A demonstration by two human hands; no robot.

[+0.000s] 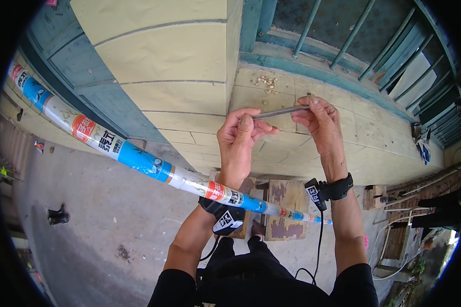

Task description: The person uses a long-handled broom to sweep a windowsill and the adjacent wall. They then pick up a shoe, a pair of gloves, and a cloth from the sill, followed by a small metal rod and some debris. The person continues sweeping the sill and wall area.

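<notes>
Between my two hands, in front of a tiled window sill, runs a thin grey strip or rod (278,112), its exact kind unclear. My left hand (240,134) pinches its left end between thumb and forefinger, the other fingers loosely spread. The right end is held by my right hand (319,119), thumb against fingertips. Small pale pieces (267,82), perhaps nuts or shells, lie scattered on the sill behind the strip. A long pole wrapped in printed plastic (142,159) crosses the view diagonally, passing over my left forearm.
A barred window (345,42) rises behind the sill (330,130), with gloves (422,146) at its right end. Below stand wooden boards or stools (287,199). A blue door (88,73) is at the left. Black boots (58,215) stand on the concrete floor (111,199).
</notes>
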